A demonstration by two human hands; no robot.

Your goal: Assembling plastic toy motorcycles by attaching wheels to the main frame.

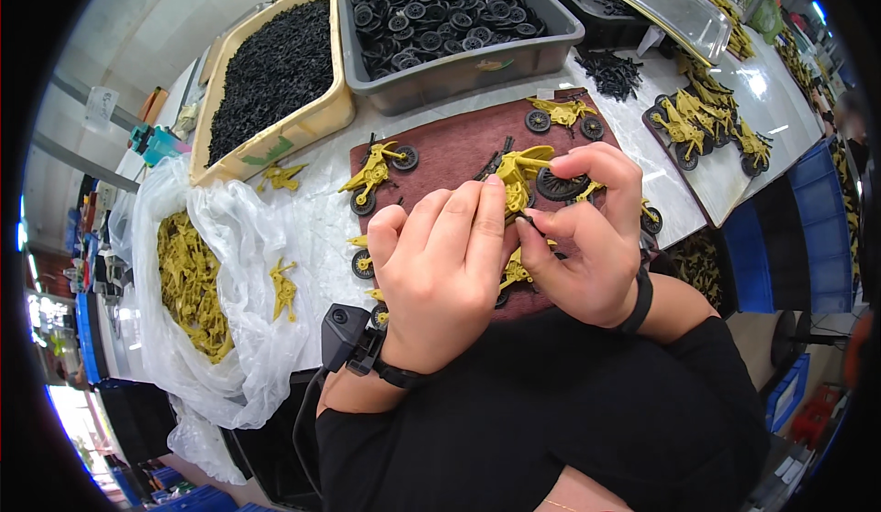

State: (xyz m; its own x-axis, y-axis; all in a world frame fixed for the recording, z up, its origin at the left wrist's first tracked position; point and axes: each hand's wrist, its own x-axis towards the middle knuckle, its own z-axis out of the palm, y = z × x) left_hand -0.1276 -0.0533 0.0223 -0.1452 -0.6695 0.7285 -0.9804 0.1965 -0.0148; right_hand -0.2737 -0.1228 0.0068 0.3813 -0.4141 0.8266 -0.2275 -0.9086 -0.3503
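Between my hands is a yellow toy motorcycle [519,172] with a black wheel [556,188] on its right side. My left hand [440,269] grips it, fingers laid together along its left side. The fingers of my right hand [592,246] curl round the other side, thumb and forefinger pinching a small black part [529,222] against the body. My fingers hide much of the toy's lower half. Beneath them lies a dark red mat [427,136]. Other yellow toy motorcycles with black wheels rest on it, including one at the left [372,177] and one at the back [562,115].
Behind the mat stand a grey bin [477,76] of black wheels and a cream bin [266,150] of small black parts. A clear plastic bag [243,347] holding yellow bodies sits at the left. More motorcycles [702,122] cover a board at the right, near a clear tray lid [670,7].
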